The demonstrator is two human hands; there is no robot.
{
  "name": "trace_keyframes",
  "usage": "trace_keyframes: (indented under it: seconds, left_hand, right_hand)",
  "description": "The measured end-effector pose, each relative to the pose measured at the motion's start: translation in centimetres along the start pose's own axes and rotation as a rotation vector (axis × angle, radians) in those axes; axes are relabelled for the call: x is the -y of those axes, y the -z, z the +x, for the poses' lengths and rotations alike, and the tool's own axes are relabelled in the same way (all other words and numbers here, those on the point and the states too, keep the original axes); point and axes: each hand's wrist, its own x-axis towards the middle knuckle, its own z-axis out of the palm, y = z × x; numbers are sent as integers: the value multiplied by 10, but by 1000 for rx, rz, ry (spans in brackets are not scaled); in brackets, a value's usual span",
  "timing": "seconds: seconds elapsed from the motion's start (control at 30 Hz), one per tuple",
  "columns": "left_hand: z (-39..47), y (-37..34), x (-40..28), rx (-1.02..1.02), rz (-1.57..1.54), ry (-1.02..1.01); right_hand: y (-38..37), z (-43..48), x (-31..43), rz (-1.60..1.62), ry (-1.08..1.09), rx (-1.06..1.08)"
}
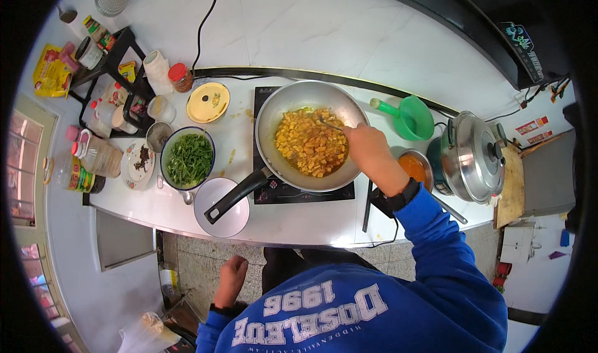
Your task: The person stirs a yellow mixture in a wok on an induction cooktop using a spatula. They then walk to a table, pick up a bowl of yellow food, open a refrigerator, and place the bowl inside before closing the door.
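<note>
A metal wok (pixel 303 180) sits on a black induction cooktop (pixel 327 196), its black handle pointing to the lower left. Diced yellow-brown food (pixel 308 142) in sauce lies in it. My right hand (pixel 371 149) is over the wok's right side, closed on a metal utensil (pixel 331 124) whose far end is in the food. My left hand (pixel 232 276) hangs below the counter's front edge, fingers curled, with nothing visible in it. Left of the wok stands an enamel bowl of chopped greens (pixel 189 160). A white bowl (pixel 222 227) lies partly under the wok handle.
Right of the wok are a green plastic ladle (pixel 413 119), a pan of orange liquid (pixel 413 167) and a large lidded steel pot (pixel 467 156). A yellow lid (pixel 208 103), a floral plate (pixel 138 177), oil bottles (pixel 100 156) and a black rack (pixel 126 44) stand left.
</note>
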Motion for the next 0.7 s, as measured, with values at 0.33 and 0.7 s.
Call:
trace_keyframes:
  seconds: [0.33, 0.7]
  left_hand:
    - [104, -105, 107, -679, -1423, 348]
    - [147, -109, 35, -749, -313, 835]
  right_hand:
    - [-27, -17, 6, 163, 154, -98]
    - [-26, -27, 3, 115, 75, -238]
